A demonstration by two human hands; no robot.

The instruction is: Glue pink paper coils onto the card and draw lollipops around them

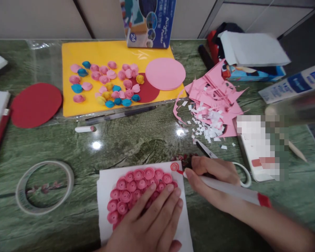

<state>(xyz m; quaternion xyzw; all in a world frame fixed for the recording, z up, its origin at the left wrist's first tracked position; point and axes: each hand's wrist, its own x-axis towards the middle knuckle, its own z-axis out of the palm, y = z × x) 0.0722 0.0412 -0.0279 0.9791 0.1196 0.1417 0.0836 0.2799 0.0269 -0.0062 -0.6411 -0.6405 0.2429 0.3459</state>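
A white sheet (105,185) at the bottom centre carries a dense cluster of rolled pink paper roses (125,196). My left hand (152,220) lies flat over the roses with its fingers stretched out. My right hand (217,178) holds a white marker (231,189) with a red end. Its red tip is beside a small red spiral (174,167) drawn at the sheet's upper right corner. White-handled scissors (246,174) lie partly under my right hand.
Yellow paper (68,80) with loose paper roses, pink circles (165,73), a red circle (36,105) and a marker box (149,24) are at the back. Pink scraps (215,91), a phone (259,150) and a tape roll (19,189) surround the sheet.
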